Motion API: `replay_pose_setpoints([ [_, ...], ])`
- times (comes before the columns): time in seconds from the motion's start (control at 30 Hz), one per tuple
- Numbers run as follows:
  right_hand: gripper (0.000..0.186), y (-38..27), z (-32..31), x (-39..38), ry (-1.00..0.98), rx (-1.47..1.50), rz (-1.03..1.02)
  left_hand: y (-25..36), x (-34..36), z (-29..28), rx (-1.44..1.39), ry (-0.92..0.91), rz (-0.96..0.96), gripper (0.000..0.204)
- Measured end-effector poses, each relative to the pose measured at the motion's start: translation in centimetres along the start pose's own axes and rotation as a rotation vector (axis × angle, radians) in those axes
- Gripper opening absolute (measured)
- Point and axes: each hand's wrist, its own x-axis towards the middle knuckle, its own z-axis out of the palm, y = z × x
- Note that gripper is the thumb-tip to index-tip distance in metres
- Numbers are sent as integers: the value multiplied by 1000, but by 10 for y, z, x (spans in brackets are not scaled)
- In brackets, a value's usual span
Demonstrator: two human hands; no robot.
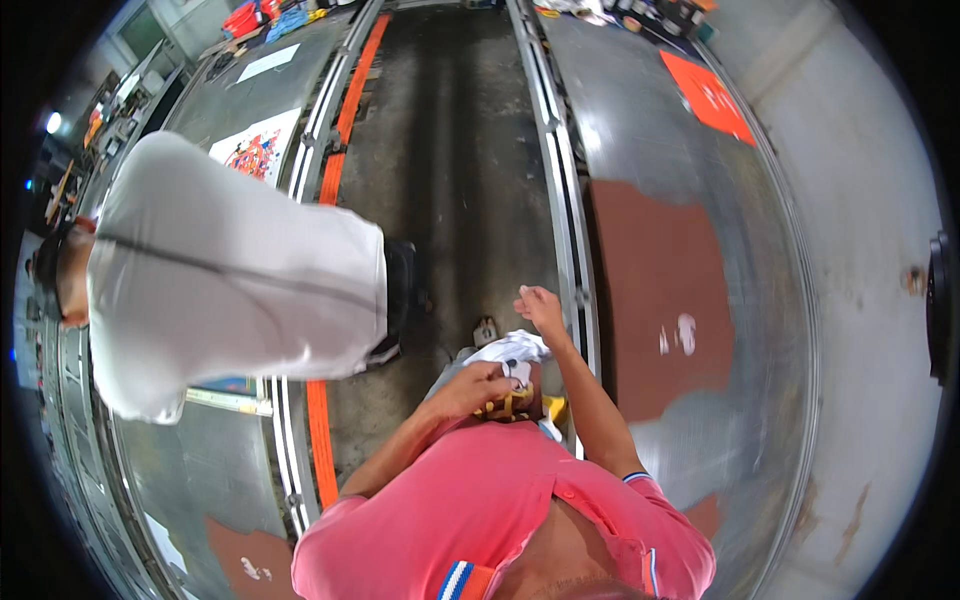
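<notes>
Neither grip could be told.
Left hand [477,388] was by white cloth [512,346], right hand [541,308] near rail [572,245]; brown piece [662,285] lay flat, presumably for smoothness.

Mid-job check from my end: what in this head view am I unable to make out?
All in the head view:
Whether the left hand grips the white cloth: its own fingers hide the contact.
Anything inside the right hand: too small, fingers curled.
The co-worker's hands: hidden by the white shirt.
Clutter at top right: too small, cut off by the top edge.
Lower-left brown patch: cut off by the bottom edge.
</notes>
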Motion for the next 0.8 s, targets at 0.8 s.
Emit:
replay_pose_setpoints([
  [0.8, 32, -105, 20, 659, -676, -580, 853, 185, 251, -290, -702, 1164, 155, 19],
])
